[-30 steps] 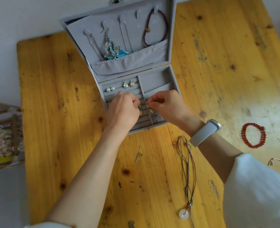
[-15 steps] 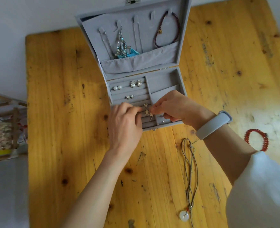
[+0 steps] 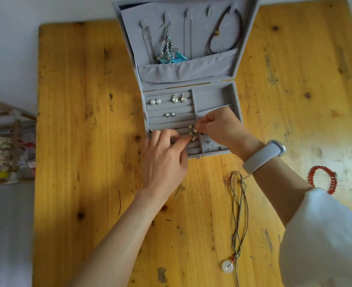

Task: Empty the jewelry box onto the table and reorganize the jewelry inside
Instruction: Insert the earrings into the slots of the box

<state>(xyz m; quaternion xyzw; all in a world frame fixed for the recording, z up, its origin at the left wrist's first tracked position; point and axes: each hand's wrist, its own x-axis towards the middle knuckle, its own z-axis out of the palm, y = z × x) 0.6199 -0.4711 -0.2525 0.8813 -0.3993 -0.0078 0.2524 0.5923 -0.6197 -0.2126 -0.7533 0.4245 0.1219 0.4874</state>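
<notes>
Overhead, from the head camera, a grey jewelry box [image 3: 229, 96] stands open on a yellow wooden table [image 3: 88, 121], its lid tipped up at the far edge. Both hands meet over the near rows of the ring-roll section. The left hand [image 3: 164, 160] has thumb and forefinger pinched on the lower end of a gold drop earring [image 3: 192, 133], and the right hand [image 3: 218, 125] pinches the upper end of the same cluster, so the two sets of fingertips nearly touch; whether this is one earring or a pair cannot be told. A pale wristband [image 3: 262, 156] sits on the right wrist, with a white sleeve [image 3: 324, 237] nearer the camera. Further back in the rolls sit two pearl studs [image 3: 155, 101], two sparkly studs [image 3: 179, 98] beside them, and a pair of small heart studs [image 3: 170, 114] one row nearer. Tiny earring backs [image 3: 211, 145] lie in the near right compartment. In the lid hang silver-and-blue dangle earrings [image 3: 168, 51], thin chains and a dark braided bracelet [image 3: 227, 32], above a fabric pocket. On the table, right of the box, lie a cord necklace [image 3: 240, 204] with a white ring pendant [image 3: 227, 266] and, well apart, a red bead bracelet [image 3: 316, 172] partly hidden by the sleeve.
</notes>
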